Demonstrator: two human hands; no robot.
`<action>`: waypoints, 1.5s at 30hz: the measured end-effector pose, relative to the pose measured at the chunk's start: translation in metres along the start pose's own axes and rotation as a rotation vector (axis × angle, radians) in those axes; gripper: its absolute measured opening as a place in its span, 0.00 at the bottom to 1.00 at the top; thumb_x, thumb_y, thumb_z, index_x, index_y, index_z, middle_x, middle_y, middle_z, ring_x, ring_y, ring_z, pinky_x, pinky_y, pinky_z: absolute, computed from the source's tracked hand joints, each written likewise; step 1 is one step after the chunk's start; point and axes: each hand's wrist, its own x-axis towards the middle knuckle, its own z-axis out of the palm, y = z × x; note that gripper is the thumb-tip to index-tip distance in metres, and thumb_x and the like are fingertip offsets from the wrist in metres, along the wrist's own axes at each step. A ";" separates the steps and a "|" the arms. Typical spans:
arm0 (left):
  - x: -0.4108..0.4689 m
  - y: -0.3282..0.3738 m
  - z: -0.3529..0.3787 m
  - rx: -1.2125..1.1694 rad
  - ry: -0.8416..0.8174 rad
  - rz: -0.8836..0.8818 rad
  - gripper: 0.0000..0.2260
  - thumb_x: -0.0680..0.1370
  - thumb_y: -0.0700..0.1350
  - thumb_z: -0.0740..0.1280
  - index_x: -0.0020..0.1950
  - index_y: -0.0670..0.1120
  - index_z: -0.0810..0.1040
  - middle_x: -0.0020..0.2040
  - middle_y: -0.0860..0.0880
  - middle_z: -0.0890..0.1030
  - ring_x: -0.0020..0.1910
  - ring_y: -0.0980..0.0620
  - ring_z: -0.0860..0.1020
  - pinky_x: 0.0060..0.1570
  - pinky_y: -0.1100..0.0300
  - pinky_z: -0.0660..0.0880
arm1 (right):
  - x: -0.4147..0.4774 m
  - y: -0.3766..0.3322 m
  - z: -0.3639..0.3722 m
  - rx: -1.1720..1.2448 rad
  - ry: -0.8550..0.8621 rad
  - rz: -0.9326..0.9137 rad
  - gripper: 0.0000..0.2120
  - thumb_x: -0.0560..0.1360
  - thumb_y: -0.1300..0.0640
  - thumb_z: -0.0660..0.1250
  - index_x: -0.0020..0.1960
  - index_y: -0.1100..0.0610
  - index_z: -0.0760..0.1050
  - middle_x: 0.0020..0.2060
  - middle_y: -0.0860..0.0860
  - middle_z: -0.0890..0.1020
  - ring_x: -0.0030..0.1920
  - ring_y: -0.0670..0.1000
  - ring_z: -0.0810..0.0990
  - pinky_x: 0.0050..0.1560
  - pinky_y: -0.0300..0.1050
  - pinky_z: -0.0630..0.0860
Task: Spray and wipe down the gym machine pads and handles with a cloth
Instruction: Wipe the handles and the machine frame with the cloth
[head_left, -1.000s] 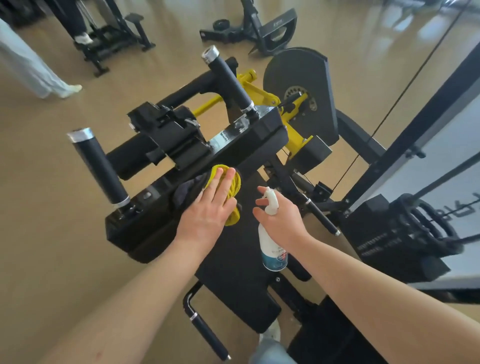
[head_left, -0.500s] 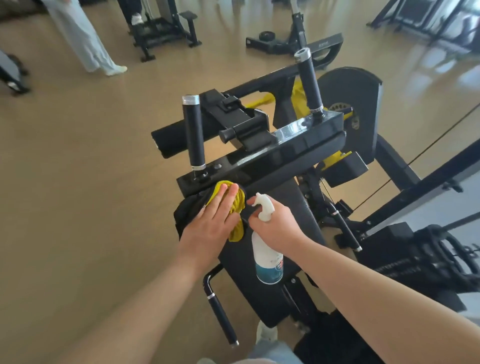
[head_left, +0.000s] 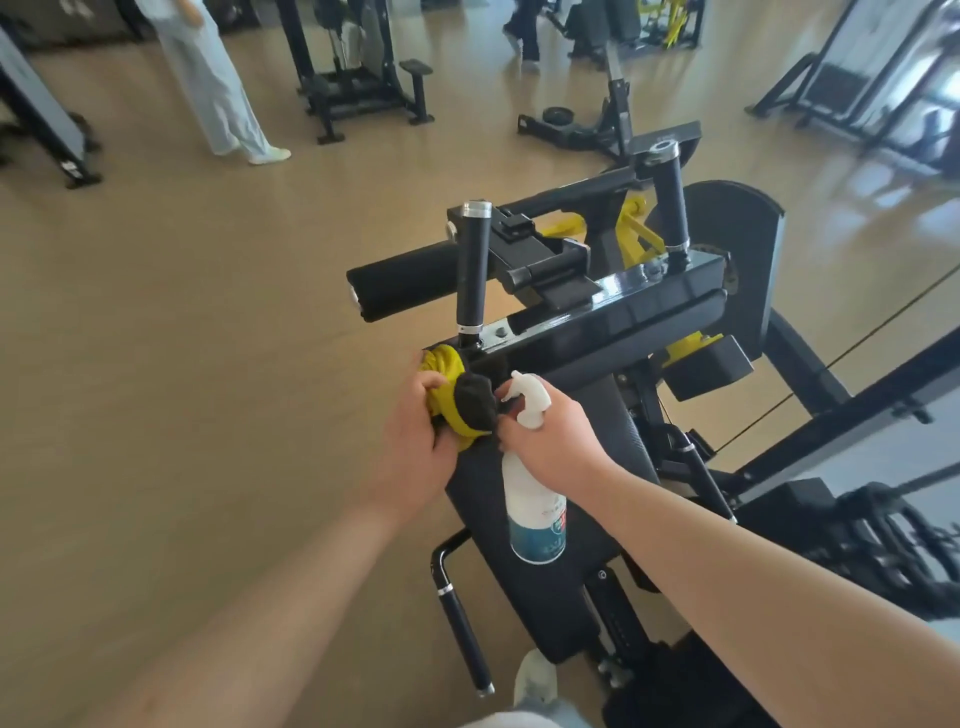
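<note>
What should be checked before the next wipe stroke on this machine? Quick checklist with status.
1. Cloth gripped in left hand: ok.
2. Cloth touching the machine's left end below the near upright handle: ok.
3. Spray bottle held upright in right hand: ok.
4. Nozzle aimed at a pad, not the cloth hand: cannot tell.
5. Pad already wet with spray: cannot tell.
6. Bystander away from the machine: ok.

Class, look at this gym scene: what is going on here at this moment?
A person is cleaning a gym machine. The left hand presses a bunched yellow and black cloth against the machine's near corner, below an upright handle. The right hand holds a white spray bottle over the black pad.
</note>
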 end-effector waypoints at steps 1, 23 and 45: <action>0.004 0.004 -0.003 -0.082 0.028 -0.030 0.13 0.76 0.44 0.68 0.57 0.52 0.68 0.73 0.58 0.71 0.67 0.55 0.73 0.63 0.60 0.71 | 0.000 -0.006 0.001 0.003 0.000 -0.017 0.11 0.75 0.57 0.70 0.54 0.44 0.77 0.43 0.47 0.83 0.43 0.49 0.84 0.44 0.50 0.85; -0.020 -0.005 -0.045 -0.786 0.283 -0.460 0.14 0.84 0.51 0.62 0.69 0.53 0.74 0.58 0.54 0.84 0.56 0.54 0.83 0.64 0.51 0.77 | -0.043 -0.031 0.049 -0.108 -0.069 -0.040 0.08 0.79 0.49 0.69 0.56 0.45 0.73 0.43 0.48 0.82 0.43 0.49 0.83 0.40 0.43 0.81; 0.056 0.076 0.040 -0.758 -0.064 -0.378 0.34 0.72 0.69 0.66 0.76 0.57 0.70 0.67 0.50 0.80 0.66 0.47 0.79 0.71 0.41 0.72 | -0.008 -0.007 -0.053 -0.084 0.108 -0.006 0.07 0.75 0.53 0.69 0.48 0.42 0.73 0.40 0.46 0.84 0.40 0.48 0.85 0.39 0.46 0.82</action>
